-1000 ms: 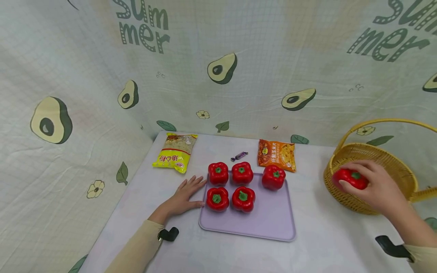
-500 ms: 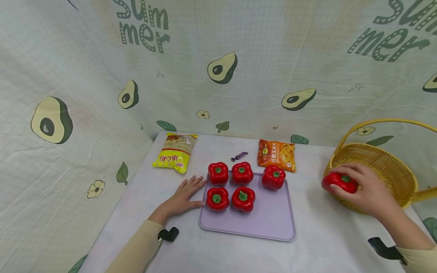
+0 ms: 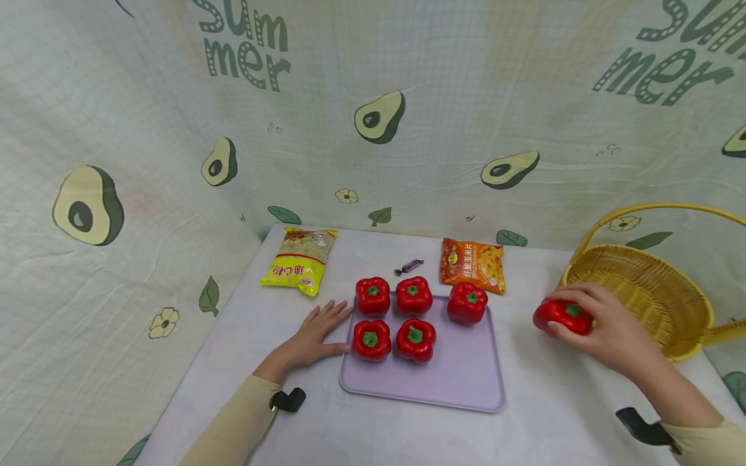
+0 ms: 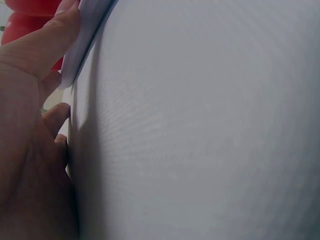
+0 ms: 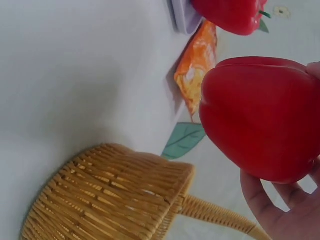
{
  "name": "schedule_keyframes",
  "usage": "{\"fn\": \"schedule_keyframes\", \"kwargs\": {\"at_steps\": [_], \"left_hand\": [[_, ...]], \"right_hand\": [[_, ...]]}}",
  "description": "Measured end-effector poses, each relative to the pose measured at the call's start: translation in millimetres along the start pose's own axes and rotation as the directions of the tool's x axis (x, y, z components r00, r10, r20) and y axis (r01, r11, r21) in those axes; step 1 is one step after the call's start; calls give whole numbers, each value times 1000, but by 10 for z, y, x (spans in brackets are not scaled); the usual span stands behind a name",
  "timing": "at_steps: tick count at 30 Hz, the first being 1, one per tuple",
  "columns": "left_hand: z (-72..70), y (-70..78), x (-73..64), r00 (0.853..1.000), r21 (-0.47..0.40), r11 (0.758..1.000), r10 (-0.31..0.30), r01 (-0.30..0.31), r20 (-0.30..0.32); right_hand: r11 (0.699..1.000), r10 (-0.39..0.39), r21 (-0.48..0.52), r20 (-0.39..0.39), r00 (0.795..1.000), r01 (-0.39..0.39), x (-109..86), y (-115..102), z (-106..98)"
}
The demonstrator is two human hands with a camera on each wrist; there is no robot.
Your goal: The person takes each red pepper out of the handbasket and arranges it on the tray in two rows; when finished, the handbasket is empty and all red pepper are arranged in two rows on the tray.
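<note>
My right hand (image 3: 612, 333) grips a red bell pepper (image 3: 562, 316) in the air, just left of the wicker basket (image 3: 693, 304). Seen from the right wrist, the pepper (image 5: 260, 117) is held between thumb and fingers, with the basket (image 5: 115, 195) below it. My left hand (image 3: 311, 340) lies with fingers spread at the left edge of the lilac tray (image 3: 460, 382); its thumb touches the rim in the left wrist view. On the tray stand several red bell peppers (image 3: 414, 341), two in the front row and the others along the back edge.
Behind the tray lie a purple-wrapped candy (image 3: 409, 266) and an orange snack packet (image 3: 473, 265). A yellow packet (image 3: 300, 260) is at the back left. The basket's tall handle (image 3: 658, 206) arches over its opening. A printed cloth (image 3: 431, 162) hangs behind the table.
My right hand has moved left with the bell pepper, from over the basket to beside its left rim. The left hand and the tray have stayed in place.
</note>
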State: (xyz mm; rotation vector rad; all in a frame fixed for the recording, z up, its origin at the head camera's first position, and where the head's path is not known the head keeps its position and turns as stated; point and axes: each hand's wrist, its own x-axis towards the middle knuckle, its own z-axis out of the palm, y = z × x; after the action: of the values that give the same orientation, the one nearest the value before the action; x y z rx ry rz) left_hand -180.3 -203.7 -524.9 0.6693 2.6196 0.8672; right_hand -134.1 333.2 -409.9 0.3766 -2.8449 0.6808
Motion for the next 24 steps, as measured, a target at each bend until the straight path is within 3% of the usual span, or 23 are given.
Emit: {"fn": "schedule_keyframes", "kwargs": {"at_steps": [10,24], "left_hand": [[-1,-19,5,1000,2,1000,2,-2,3],[-14,4,-5,1000,-1,1000,3,-3,4]], "right_hand": [[995,-103,1,4,995,103,-4,-132,148],[988,-156,-10,49,987,156,17,-347,327]]}}
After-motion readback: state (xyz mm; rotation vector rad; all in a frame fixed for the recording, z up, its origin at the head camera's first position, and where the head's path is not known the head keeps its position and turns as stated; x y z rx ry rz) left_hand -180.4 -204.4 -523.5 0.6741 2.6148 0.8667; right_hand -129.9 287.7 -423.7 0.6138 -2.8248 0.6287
